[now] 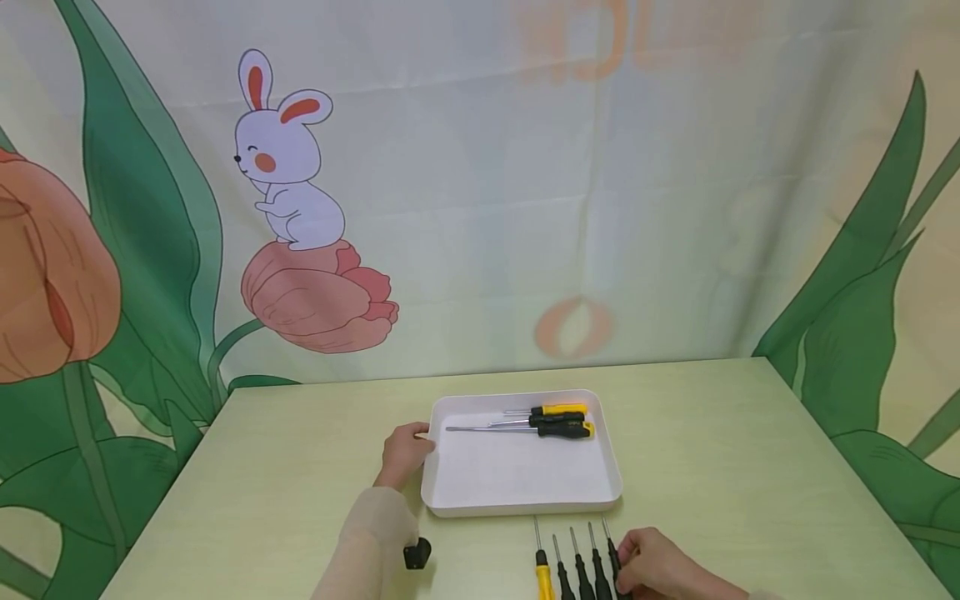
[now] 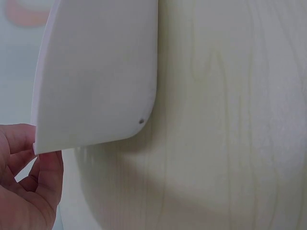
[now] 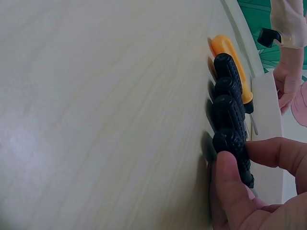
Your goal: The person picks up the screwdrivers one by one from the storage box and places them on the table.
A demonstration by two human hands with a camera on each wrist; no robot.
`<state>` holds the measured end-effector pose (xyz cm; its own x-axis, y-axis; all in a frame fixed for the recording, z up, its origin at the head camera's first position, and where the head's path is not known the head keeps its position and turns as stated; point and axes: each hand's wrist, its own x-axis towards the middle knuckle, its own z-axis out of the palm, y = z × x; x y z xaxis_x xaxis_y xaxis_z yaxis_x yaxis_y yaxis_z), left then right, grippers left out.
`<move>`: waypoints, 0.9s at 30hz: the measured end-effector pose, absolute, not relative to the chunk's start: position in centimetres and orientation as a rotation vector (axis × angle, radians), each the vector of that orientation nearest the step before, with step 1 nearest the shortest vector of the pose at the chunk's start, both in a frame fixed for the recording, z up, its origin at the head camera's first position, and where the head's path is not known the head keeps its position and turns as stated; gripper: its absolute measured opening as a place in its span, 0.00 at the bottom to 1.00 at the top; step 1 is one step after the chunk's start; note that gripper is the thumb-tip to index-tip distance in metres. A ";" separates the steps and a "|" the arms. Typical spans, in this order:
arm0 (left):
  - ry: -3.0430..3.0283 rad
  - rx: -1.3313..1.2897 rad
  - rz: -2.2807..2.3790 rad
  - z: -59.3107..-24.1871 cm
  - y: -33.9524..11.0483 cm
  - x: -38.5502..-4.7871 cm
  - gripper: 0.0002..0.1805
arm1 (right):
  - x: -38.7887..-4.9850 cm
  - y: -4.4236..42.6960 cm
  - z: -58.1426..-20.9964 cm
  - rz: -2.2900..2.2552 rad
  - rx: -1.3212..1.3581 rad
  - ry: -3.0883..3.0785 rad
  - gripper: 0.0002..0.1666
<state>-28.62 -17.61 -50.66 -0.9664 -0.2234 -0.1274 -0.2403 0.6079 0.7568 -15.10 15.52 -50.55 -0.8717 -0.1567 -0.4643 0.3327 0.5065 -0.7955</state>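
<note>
My left hand (image 1: 405,452) grips the left rim of a white tray (image 1: 517,487); in the left wrist view the fingers (image 2: 50,175) pinch the tray's corner edge. Three screwdrivers (image 1: 562,429) with black and yellow handles lie in the back part of the tray, tips pointing left. In front of it, a row of screwdrivers lies on the table, tips toward the tray: a yellow one (image 1: 543,575) at the left end, several black ones beside it. At the row's right end, my right hand (image 1: 656,562) pinches a black screwdriver (image 3: 230,143) by its handle between thumb and fingers.
The pale wood-grain table (image 1: 750,467) extends on both sides of the tray. A printed curtain (image 1: 465,208) with a rabbit and tulips hangs behind its far edge. A black device (image 1: 417,553) sits at my left wrist.
</note>
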 end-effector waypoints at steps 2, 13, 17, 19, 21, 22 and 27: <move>2.797 -0.404 1.324 -50.6 -17.6 -28.6 0.19 | -15.1 15.5 -50.6 -1.354 0.140 2.273 0.12; 2.777 -0.405 1.329 -50.5 -17.6 -28.5 0.19 | -15.2 15.1 -50.5 -1.282 0.191 2.316 0.14; 2.773 -0.404 1.328 -50.4 -17.5 -28.5 0.19 | -15.2 14.9 -50.3 -1.260 0.190 2.319 0.15; 2.777 -0.404 1.325 -50.4 -17.5 -28.5 0.19 | -15.3 14.9 -50.2 -1.249 0.190 2.319 0.16; 2.781 -0.407 1.321 -50.4 -17.5 -28.5 0.20 | -15.3 14.9 -50.1 -1.244 0.190 2.320 0.17; 2.782 -0.408 1.320 -50.4 -17.5 -28.5 0.20 | -15.3 14.9 -50.1 -1.244 0.190 2.320 0.17; 2.789 -0.410 1.317 -50.5 -17.6 -28.6 0.19 | -15.3 14.9 -50.1 -1.238 0.190 2.313 0.17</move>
